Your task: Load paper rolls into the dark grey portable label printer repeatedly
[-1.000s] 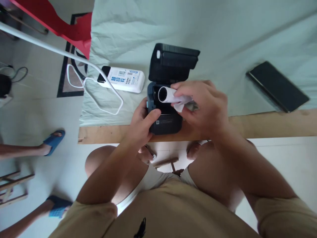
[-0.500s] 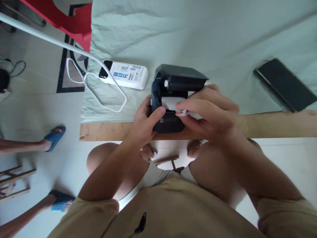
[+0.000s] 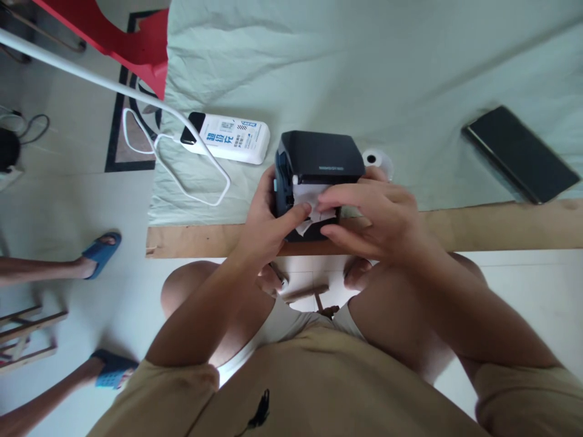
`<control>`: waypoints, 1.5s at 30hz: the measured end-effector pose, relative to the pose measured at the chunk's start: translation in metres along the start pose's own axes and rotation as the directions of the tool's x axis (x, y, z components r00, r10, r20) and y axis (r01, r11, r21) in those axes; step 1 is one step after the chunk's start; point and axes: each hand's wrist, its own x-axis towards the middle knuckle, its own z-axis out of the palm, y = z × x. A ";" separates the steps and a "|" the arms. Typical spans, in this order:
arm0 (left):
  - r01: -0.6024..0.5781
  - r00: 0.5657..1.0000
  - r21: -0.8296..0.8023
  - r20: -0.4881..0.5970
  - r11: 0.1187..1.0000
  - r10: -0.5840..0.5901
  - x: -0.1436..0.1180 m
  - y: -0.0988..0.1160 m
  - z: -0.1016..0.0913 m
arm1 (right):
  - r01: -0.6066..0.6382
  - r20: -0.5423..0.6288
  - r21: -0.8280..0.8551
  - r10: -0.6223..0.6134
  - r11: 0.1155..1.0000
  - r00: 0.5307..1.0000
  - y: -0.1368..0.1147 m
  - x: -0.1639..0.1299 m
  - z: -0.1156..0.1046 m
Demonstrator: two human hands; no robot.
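One small black boxy plastic label printer (image 3: 319, 161) stood at the near edge of the pale green wrinkled cloth (image 3: 364, 73), its lid lowered, and one white paper strip (image 3: 314, 209) hung crumpled out of its front slot. Two bare hands worked at it. The left hand (image 3: 268, 221) wrapped the printer's left side, thumb laid across the front and touching the paper. The right hand (image 3: 368, 215) came in from the right with its fingers curled, fingertips pinching the paper strip against the printer's front and covering most of that face. One small white round spool (image 3: 378, 161) lay on the cloth just behind the right hand, close beside the printer's right corner. One white rectangular power bank with blue lettering (image 3: 228, 138) lay to the printer's left, near but apart, with one white looped cable (image 3: 182, 170) running from its end. One flat black phone (image 3: 519, 155) rested well apart on the right, tilted across the cloth. One bare wooden board edge (image 3: 501, 227) ran below the cloth. One red plastic chair (image 3: 118, 42) stood at the upper left over the tiled floor (image 3: 68, 200). Another person's two feet wore blue slippers (image 3: 102, 252) at the left. Both forearms reached forward from above the person's bare knees, the wrists bent slightly inward toward the printer.
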 end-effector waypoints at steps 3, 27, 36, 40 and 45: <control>0.018 1.000 0.001 -0.003 1.000 -0.018 0.000 -0.002 -0.002 | 0.002 -0.206 0.081 0.015 0.997 0.979 0.003 0.000 -0.002; 0.046 0.999 -0.115 0.029 0.992 -0.043 0.000 0.010 0.006 | -0.291 0.140 -0.300 0.344 0.908 0.929 0.007 -0.003 -0.013; 0.127 0.980 -0.207 -0.123 0.970 -0.154 0.000 0.014 0.011 | -0.168 0.075 -0.297 0.199 0.940 0.977 0.011 -0.009 -0.016; 0.084 0.973 -0.200 -0.195 0.976 -0.123 -0.001 0.014 0.013 | -0.118 0.084 -0.282 0.147 0.952 0.986 0.012 -0.007 -0.015; 0.089 0.952 -0.200 -0.270 0.976 -0.143 0.000 0.013 0.013 | -0.022 0.047 -0.301 0.038 0.953 0.998 0.011 0.001 -0.017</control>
